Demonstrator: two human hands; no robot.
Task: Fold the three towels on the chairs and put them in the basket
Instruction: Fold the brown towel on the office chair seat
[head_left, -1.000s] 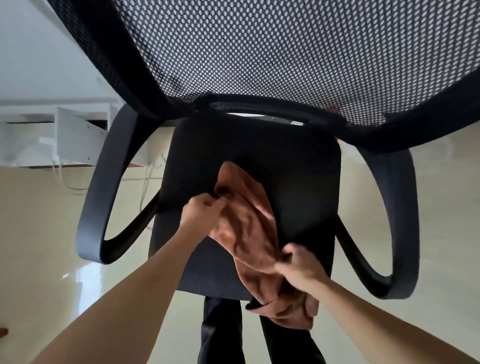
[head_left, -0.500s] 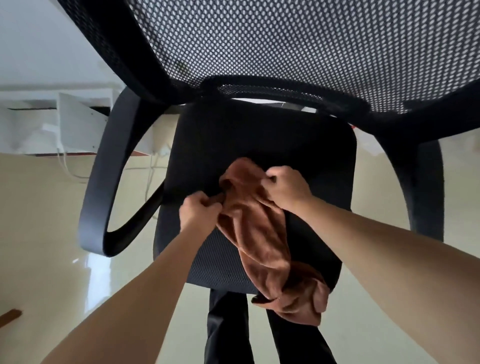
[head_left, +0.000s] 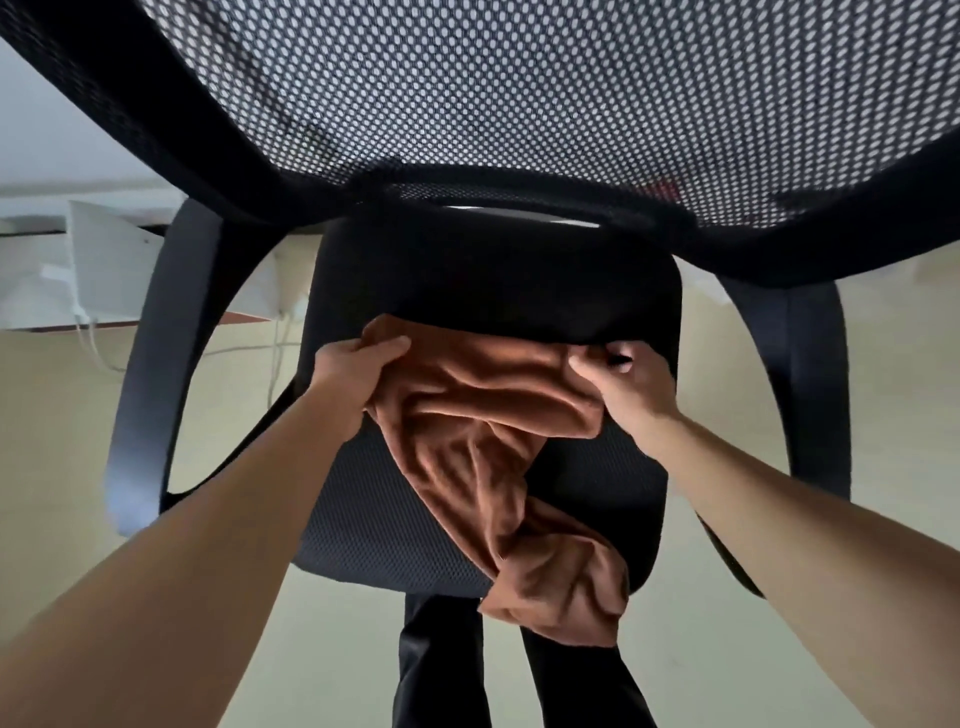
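A brown towel (head_left: 498, 415) lies crumpled across the black seat (head_left: 493, 270) of an office chair. Its upper edge is stretched between my hands and its lower end hangs over the seat's near edge. My left hand (head_left: 353, 374) grips the towel's upper left corner. My right hand (head_left: 618, 384) pinches the upper right corner, thumb and fingers closed on the cloth. No basket and no other towel is in view.
The chair's mesh backrest (head_left: 519, 88) fills the top of the view. Black armrests curve down at the left (head_left: 156, 364) and right (head_left: 815, 395). The chair's legs (head_left: 441, 665) stand below the seat. A white desk with cables (head_left: 104, 270) stands at the left on a pale floor.
My right hand went from the towel's lower end up to its top, then out to the right. The upper edge now stretches wide between both hands. My left hand shifted slightly left.
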